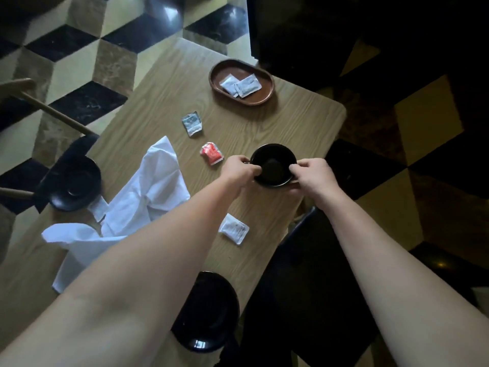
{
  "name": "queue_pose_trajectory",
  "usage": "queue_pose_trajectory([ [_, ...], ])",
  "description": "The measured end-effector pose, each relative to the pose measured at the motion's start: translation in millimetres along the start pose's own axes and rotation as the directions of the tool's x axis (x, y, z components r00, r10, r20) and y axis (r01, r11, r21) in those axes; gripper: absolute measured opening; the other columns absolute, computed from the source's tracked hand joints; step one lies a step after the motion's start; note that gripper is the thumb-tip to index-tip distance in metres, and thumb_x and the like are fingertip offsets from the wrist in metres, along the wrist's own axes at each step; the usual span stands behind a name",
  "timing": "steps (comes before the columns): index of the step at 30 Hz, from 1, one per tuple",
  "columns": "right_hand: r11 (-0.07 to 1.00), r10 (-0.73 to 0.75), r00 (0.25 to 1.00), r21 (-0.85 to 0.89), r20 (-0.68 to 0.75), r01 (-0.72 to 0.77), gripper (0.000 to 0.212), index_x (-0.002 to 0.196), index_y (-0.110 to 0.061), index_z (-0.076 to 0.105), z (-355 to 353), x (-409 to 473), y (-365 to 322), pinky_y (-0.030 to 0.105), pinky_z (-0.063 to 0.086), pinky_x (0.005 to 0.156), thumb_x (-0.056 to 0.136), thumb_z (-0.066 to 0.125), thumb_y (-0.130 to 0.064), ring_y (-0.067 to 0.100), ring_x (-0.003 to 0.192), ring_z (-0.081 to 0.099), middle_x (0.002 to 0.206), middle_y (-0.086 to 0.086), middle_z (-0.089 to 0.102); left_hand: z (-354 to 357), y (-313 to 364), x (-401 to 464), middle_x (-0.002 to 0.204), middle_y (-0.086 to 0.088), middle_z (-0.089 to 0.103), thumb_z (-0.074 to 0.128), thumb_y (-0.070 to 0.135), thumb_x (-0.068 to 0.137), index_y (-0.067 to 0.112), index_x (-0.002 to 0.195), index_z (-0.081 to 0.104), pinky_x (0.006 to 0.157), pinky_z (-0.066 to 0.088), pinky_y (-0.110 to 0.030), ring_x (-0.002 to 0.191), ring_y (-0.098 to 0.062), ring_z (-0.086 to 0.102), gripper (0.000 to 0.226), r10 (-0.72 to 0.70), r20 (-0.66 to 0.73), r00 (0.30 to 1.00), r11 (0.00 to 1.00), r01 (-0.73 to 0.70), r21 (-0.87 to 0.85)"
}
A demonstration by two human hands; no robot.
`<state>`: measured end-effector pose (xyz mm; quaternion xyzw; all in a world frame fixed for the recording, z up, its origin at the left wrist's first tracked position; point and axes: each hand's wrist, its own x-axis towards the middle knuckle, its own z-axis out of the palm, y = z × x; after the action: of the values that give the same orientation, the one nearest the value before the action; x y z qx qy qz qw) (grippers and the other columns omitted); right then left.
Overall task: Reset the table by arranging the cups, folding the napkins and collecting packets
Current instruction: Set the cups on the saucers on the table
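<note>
Beyond the round black saucer [209, 311] at the near table edge, your left hand [239, 170] and right hand [312, 173] each pinch the glossy black ceramic cup [274, 162] by opposite rim sides, steadying it mid-table beside the red packet [211, 153], presumably for repositioning.

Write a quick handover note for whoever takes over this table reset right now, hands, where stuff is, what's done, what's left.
Both hands, left and right, grip a black cup near the table's right edge.
Tray at the far end holds two white packets.
Loose on the table: grey packet, red packet, white packet.
Napkins lie unfolded on the left.
Left: set the cup, collect three packets, fold napkins.
</note>
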<state>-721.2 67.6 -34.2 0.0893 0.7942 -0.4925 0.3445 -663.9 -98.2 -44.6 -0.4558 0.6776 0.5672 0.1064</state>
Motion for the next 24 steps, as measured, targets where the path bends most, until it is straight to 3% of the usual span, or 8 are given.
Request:
queue_pose_trajectory([
  [3, 0.996, -0.001, 0.996, -0.092, 0.092, 0.01, 0.019, 0.095, -0.003, 0.073, 0, -28, -12, 0.046, 0.065, 0.067, 0.091, 0.055, -0.008, 0.03, 0.065, 0.077, 0.091, 0.02, 0.075, -27, -1, -34, 0.071, -0.013, 0.063, 0.067, 0.009, 0.073, 0.005, 0.082, 0.062, 0.075, 0.063, -0.048, 0.057, -0.025, 0.066, 0.011, 0.002, 0.05, 0.999, 1.0, -0.003, 0.022],
  [7, 0.987, -0.034, 0.977, -0.144, 0.211, 0.066, 0.021, 0.091, 0.0, 0.07, 13, -80, -20, 0.039, 0.064, 0.059, 0.09, 0.049, -0.003, 0.03, 0.067, 0.077, 0.092, 0.028, 0.074, -77, -17, -98, 0.082, -0.01, 0.072, 0.07, 0.028, 0.077, 0.005, 0.094, 0.064, 0.076, 0.063, -0.04, 0.067, -0.023, 0.072, 0.029, -0.015, 0.088, 0.996, 1.0, 0.014, 0.017],
  [10, 0.966, -0.09, 0.955, -0.209, 0.284, 0.153, 0.024, 0.098, 0.001, 0.071, 29, -113, -26, 0.043, 0.064, 0.065, 0.089, 0.049, -0.003, 0.033, 0.071, 0.077, 0.094, 0.028, 0.074, -116, -41, -139, 0.094, -0.007, 0.075, 0.072, 0.036, 0.082, 0.005, 0.098, 0.064, 0.08, 0.062, -0.039, 0.075, -0.023, 0.071, 0.036, -0.032, 0.095, 0.995, 0.999, 0.028, 0.035],
  [12, 0.944, -0.104, 0.934, -0.263, 0.341, 0.201, 0.025, 0.105, -0.002, 0.072, 42, -132, -28, 0.046, 0.064, 0.07, 0.091, 0.051, -0.006, 0.031, 0.072, 0.077, 0.095, 0.024, 0.075, -138, -63, -164, 0.094, -0.005, 0.072, 0.075, 0.039, 0.083, 0.004, 0.097, 0.065, 0.075, 0.06, -0.035, 0.074, -0.02, 0.069, 0.039, -0.027, 0.09, 0.996, 1.0, 0.026, 0.012],
  [17, 0.864, -0.111, 0.884, -0.395, 0.455, 0.311, 0.03, 0.121, -0.004, 0.068, 80, -172, -19, 0.032, 0.063, 0.057, 0.096, 0.054, -0.01, 0.028, 0.072, 0.077, 0.098, 0.019, 0.075, -161, -125, -219, 0.082, -0.003, 0.067, 0.075, 0.04, 0.084, 0.003, 0.097, 0.068, 0.061, 0.054, -0.025, 0.07, -0.017, 0.063, 0.04, -0.06, 0.01, 0.998, 0.995, 0.061, -0.085],
  [21, 0.756, -0.107, 0.829, -0.496, 0.549, 0.427, 0.022, 0.097, -0.011, 0.071, 112, -192, 0, 0.03, 0.062, 0.054, 0.095, 0.049, -0.008, 0.022, 0.065, 0.074, 0.085, 0.013, 0.072, -159, -179, -247, 0.081, -0.005, 0.065, 0.075, 0.043, 0.083, 0.011, 0.088, 0.064, 0.064, 0.05, -0.029, 0.07, -0.021, 0.061, 0.034, -0.121, -0.044, 0.992, 0.984, 0.114, -0.134],
  [24, 0.686, -0.036, 0.786, -0.557, 0.617, 0.469, 0.027, 0.088, -0.012, 0.069, 130, -197, 20, 0.031, 0.063, 0.057, 0.097, 0.044, -0.007, 0.021, 0.067, 0.074, 0.082, 0.013, 0.069, -151, -215, -260, 0.079, -0.004, 0.066, 0.073, 0.047, 0.082, 0.011, 0.083, 0.065, 0.055, 0.048, -0.023, 0.064, -0.017, 0.062, 0.037, -0.155, -0.074, 0.985, 0.985, 0.148, -0.091],
])
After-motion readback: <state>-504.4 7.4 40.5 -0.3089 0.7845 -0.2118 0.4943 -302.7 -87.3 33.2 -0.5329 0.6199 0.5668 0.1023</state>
